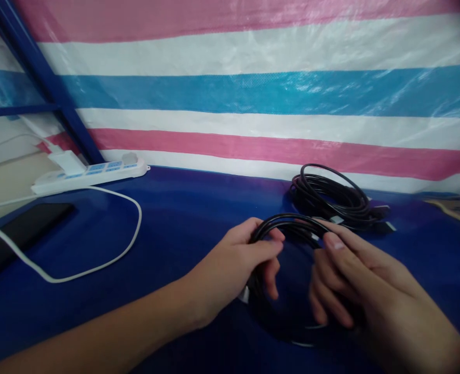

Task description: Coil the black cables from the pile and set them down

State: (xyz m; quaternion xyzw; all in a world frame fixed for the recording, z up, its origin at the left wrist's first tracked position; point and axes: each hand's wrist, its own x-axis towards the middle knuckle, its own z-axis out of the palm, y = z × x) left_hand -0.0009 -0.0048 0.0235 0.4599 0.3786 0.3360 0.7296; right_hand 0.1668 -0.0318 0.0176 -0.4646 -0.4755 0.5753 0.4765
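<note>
Low and right of centre, a coil of black cable point(282, 218) is held at 2 sides over a deep blue tabletop point(191, 208). The left hand point(241, 254) wraps its left side, thumb and fingers pinching the strands together. The right hand point(362, 275) pinches the upper right side between thumb and curled fingers. The coil's lower part is dark and blurred, so whether it touches the tabletop cannot be told.

Just beyond the right hand lies a second black coil point(327, 200), near the tabletop's back edge, with flat connectors pointing right. That leaves little room behind the right hand. To the left there is more: a wide stretch of blue runs from the left hand to a looping white cable point(140, 221). Further left are a flat black object point(31, 226) and, along the back, a white power strip point(109, 174) beside a blue metal post point(54, 93). A striped plastic sheet point(253, 93) walls off the back.
</note>
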